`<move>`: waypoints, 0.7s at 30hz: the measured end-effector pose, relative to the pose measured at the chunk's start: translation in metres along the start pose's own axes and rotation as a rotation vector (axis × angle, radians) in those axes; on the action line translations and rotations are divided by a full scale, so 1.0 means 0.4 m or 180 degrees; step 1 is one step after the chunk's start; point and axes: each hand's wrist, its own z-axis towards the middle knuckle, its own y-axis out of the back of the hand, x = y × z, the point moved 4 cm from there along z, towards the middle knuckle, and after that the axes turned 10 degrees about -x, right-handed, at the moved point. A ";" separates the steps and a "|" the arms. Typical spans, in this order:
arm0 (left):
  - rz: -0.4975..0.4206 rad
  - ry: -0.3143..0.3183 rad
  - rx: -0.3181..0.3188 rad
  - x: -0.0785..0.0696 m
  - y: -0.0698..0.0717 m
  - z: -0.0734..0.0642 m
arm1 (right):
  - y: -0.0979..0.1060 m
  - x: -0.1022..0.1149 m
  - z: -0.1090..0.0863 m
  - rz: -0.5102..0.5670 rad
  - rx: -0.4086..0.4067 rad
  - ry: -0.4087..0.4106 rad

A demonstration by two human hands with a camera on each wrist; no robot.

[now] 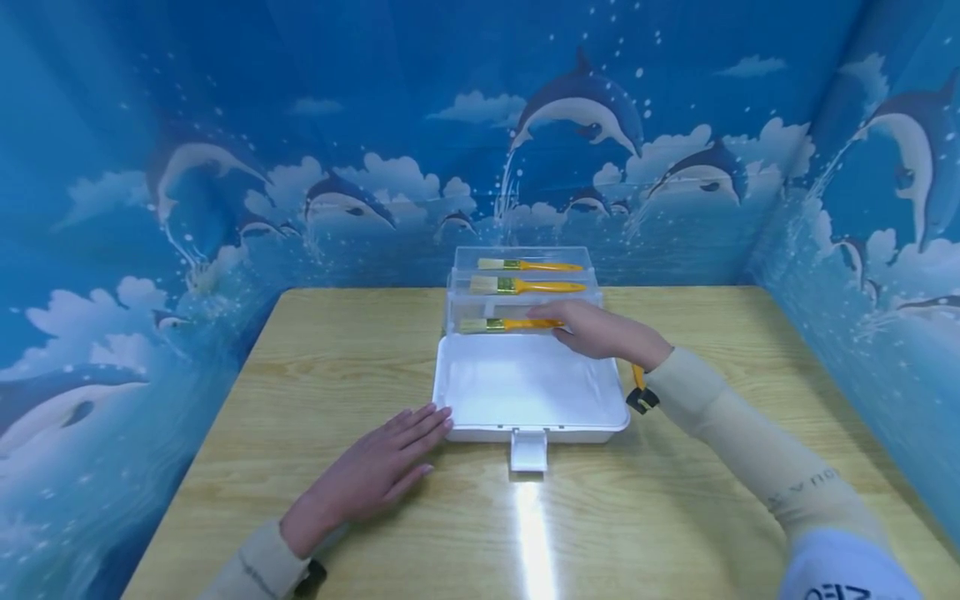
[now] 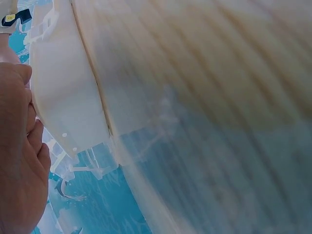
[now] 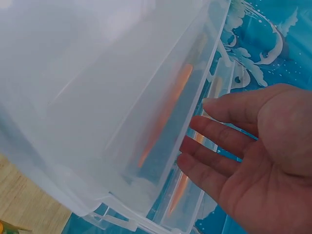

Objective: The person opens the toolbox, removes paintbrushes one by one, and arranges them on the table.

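A white plastic box (image 1: pixel 525 383) stands with its lid raised, and clear stepped trays (image 1: pixel 521 254) rise behind its bare inside. Three paintbrushes with orange handles lie in the trays: a top brush (image 1: pixel 543 266), a middle brush (image 1: pixel 540 287) and a lowest brush (image 1: pixel 498 325). My right hand (image 1: pixel 600 325) reaches over the lowest tray, fingers overlapping that brush's handle in the head view. In the right wrist view its loosely bent fingers (image 3: pixel 209 156) are at the tray's edge and grip nothing. My left hand (image 1: pixel 382 467) rests with straight fingers at the box's front left corner.
An orange handle (image 1: pixel 638 377) shows beside the box, partly hidden by my right wrist. The latch (image 1: pixel 528 450) hangs down at the box's front. A blue dolphin-print curtain (image 1: pixel 375 125) surrounds the wooden table (image 1: pixel 337 358) at the back and sides.
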 end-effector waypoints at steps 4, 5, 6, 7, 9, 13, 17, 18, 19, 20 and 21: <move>0.0022 -0.0008 -0.0017 -0.001 0.000 0.001 | -0.002 0.001 0.006 -0.0021 0.0088 -0.0024; 0.0034 -0.0012 -0.0023 -0.001 0.000 0.001 | -0.003 0.001 0.008 -0.0028 0.0106 -0.0020; 0.0040 -0.0018 -0.0031 -0.001 0.000 0.001 | -0.005 0.000 0.010 -0.0033 0.0126 -0.0018; 0.0048 -0.0024 -0.0036 -0.001 0.000 0.001 | -0.007 0.000 0.011 -0.0042 0.0144 -0.0013; 0.0063 -0.0038 -0.0047 -0.002 0.000 0.001 | -0.011 -0.002 0.014 -0.0025 0.0172 0.0005; 0.0072 -0.0023 -0.0052 -0.002 0.001 0.001 | -0.019 -0.001 0.019 0.0007 0.0212 0.0067; 0.0037 0.0020 -0.0028 -0.003 0.001 0.002 | -0.030 -0.002 0.023 0.0032 0.0276 0.0066; 0.0026 0.0025 -0.0022 -0.003 0.001 0.003 | -0.032 -0.002 0.024 0.0037 0.0289 0.0071; 0.0020 0.0029 -0.0015 -0.004 0.000 0.003 | -0.034 -0.004 0.026 0.0042 0.0300 0.0077; 0.0016 0.0033 -0.0014 -0.003 0.000 0.003 | -0.036 -0.004 0.028 0.0058 0.0308 0.0079; 0.0018 0.0029 -0.0016 -0.004 0.000 0.004 | -0.037 -0.005 0.030 0.0060 0.0300 0.0100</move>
